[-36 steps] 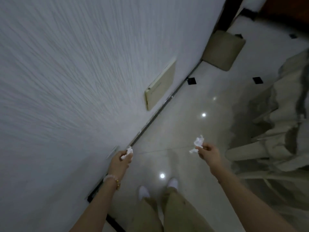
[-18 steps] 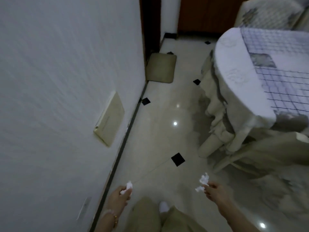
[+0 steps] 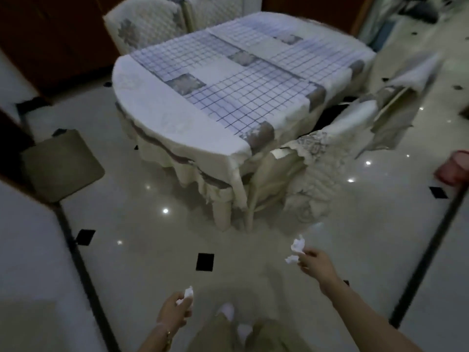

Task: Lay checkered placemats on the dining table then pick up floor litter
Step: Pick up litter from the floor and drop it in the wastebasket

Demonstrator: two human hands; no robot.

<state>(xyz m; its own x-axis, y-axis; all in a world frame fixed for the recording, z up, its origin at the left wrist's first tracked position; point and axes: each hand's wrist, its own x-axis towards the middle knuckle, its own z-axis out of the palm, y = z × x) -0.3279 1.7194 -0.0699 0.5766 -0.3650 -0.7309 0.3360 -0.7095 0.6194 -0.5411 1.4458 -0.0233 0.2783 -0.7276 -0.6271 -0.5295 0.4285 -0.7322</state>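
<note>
left hand [image 3: 173, 313] – fist closed round a crumpled paper scrap [image 3: 187, 293], low near | right hand [image 3: 317, 266] – fingertips pinching white paper wads [image 3: 296, 250] | checkered placemats [image 3: 236, 80] lie flat on the dining table [image 3: 162, 115], far centre | no readable writing

Home dining room: cloth-covered dining table [image 3: 177, 118], covered chairs [image 3: 144, 24], glossy tiled floor [image 3: 152, 250].

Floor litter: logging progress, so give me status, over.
Left hand shut on paper scrap. Right hand shut on crumpled paper. Checkered placemats on dining table. Floor ahead open.
</note>
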